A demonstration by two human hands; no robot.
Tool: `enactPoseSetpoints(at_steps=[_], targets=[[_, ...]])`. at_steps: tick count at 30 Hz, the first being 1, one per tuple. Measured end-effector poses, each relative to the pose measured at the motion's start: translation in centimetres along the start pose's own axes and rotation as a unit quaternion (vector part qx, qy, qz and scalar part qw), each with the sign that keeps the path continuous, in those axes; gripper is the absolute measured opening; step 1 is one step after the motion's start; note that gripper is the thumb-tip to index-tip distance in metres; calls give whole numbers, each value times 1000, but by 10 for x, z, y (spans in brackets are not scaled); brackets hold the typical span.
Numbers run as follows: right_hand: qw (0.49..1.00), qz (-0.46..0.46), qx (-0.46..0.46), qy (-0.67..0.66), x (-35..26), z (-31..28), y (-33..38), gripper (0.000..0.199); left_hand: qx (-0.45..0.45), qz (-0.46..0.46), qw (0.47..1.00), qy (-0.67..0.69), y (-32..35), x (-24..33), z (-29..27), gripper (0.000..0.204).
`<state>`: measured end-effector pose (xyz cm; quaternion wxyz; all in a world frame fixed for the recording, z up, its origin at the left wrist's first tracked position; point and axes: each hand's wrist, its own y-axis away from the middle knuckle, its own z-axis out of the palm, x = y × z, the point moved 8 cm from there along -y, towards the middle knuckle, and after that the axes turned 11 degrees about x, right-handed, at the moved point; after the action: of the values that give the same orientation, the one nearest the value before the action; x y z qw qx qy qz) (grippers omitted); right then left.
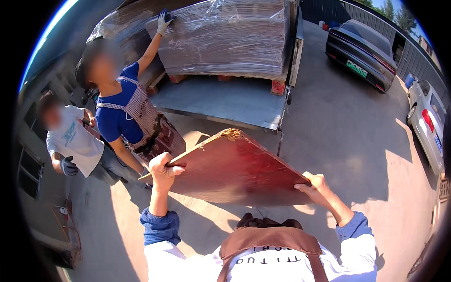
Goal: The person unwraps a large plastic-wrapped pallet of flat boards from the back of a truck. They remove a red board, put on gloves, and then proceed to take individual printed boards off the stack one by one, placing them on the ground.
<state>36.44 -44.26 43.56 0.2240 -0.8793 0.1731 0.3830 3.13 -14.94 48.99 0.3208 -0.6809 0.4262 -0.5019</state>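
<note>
Reddish board [235,174], held — left grip [162,171] upright, right grip [316,187] slanting inward

ok so I'm counting one reddish board [237,169], one bare left hand [163,173], one bare right hand [317,188], two co-workers [126,113], two cars [361,51].

One co-worker's face [104,63] at ten o'clock and another face [51,117] at nine are blurred. The wrapped stack [225,40] is cut off at twelve, the brown apron [268,237] at six; the board [235,171] hides its far side.
</note>
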Motion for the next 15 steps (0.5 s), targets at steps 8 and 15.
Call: enactPoseSetpoints(at_steps=[8, 15], targets=[[999, -18, -28, -5, 12, 19, 8, 15, 9, -50, 999, 5, 36, -5, -2, 62], [997, -33, -62, 8, -9, 27, 4, 15, 36, -146, 988, 45, 79, -33, -14, 64]])
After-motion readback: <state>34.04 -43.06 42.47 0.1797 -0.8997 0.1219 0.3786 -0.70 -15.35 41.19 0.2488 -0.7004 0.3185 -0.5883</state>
